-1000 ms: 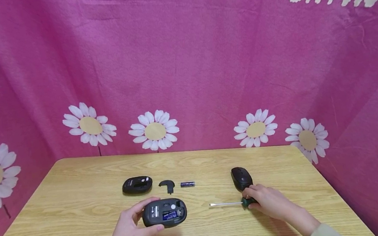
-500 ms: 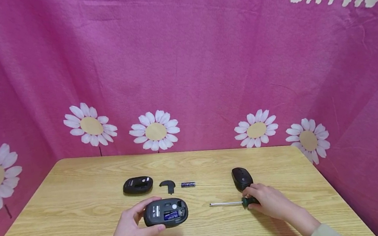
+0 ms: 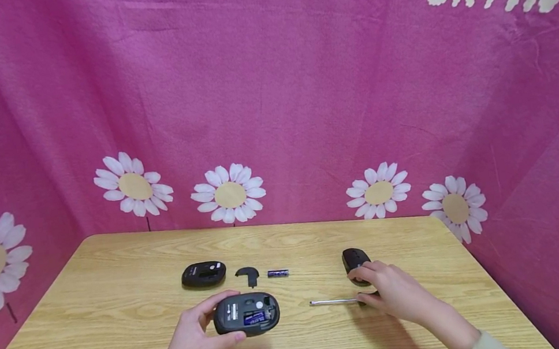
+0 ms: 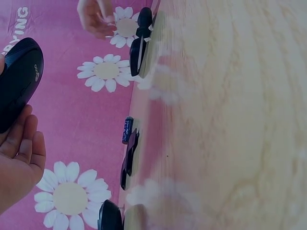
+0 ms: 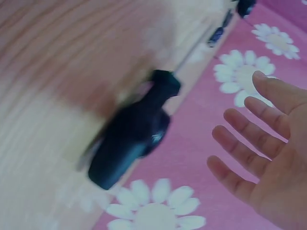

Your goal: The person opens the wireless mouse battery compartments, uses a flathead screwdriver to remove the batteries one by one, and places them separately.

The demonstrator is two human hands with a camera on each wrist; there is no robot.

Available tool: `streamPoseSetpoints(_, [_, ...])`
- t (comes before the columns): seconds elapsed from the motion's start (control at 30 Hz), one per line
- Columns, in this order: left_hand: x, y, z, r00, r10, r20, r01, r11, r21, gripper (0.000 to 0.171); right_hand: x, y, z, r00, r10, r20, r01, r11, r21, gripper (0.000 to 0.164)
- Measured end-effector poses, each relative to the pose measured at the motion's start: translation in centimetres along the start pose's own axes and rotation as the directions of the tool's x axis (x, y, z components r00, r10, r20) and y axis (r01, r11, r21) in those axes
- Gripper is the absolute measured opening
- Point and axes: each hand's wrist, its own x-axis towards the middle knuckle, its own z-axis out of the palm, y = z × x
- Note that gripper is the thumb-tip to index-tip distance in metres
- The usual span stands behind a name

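Note:
My left hand [image 3: 194, 333] grips a black computer mouse [image 3: 245, 314] by its end, underside up, above the table. A blue battery [image 3: 257, 317] lies in its uncovered compartment. The left wrist view shows the mouse's top shell [image 4: 21, 81]. My right hand [image 3: 398, 291] is over the screwdriver [image 3: 334, 301], its fingers relaxed and spread apart. In the right wrist view the dark green screwdriver handle [image 5: 129, 139] lies on the table, with a gap between it and the fingers [image 5: 240, 177]. Just behind it sits another black mouse [image 3: 355, 258], partly hidden by my right hand.
Farther back on the wooden table [image 3: 119, 316] are an upturned mouse [image 3: 204, 274], a black battery cover [image 3: 247, 272] and a loose blue battery [image 3: 278, 273] in a row. A pink curtain [image 3: 270, 100] with white daisies hangs behind and along the sides.
My right hand has let go of the screwdriver handle and lifted slightly from it. The left hand still holds its mouse in nearly the same place.

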Motion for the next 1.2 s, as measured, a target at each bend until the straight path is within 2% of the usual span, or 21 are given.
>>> streamPoseSetpoints(0.33, [0.1,0.0,0.1,1.000,0.022,0.002,-0.022,1.000,0.011,0.060,1.2,-2.1,-2.8,0.998,-0.037,-0.046,0.039,0.998,0.046,0.038])
streamPoseSetpoints(0.53, [0.1,0.0,0.2,0.998,0.058,0.019,-0.059,0.998,0.032,0.062,1.8,-3.4,-4.2,0.994,-0.050,-0.101,0.056,0.997,0.057,0.038])
streamPoseSetpoints(0.7, [0.2,0.2,0.3,0.999,0.038,0.021,-0.039,0.999,0.025,0.061,2.3,-4.7,-5.1,0.985,-0.070,-0.160,0.085,0.993,0.085,0.037])
streamPoseSetpoints(0.83, [0.2,0.4,0.4,0.999,0.031,0.027,-0.032,0.999,0.013,0.062,2.6,-5.7,-5.6,0.975,-0.082,-0.207,0.110,0.986,0.125,0.033])
streamPoseSetpoints(1.03, [0.1,0.4,0.6,0.995,0.087,0.040,-0.088,0.996,0.016,0.062,3.2,-7.4,-5.9,0.968,-0.095,-0.232,0.136,0.976,0.168,0.032])
streamPoseSetpoints(1.2, [0.1,0.4,0.7,0.991,0.126,0.041,-0.127,0.992,0.009,0.062,3.6,-8.6,-5.6,0.959,-0.134,-0.249,0.188,0.960,0.209,0.032])
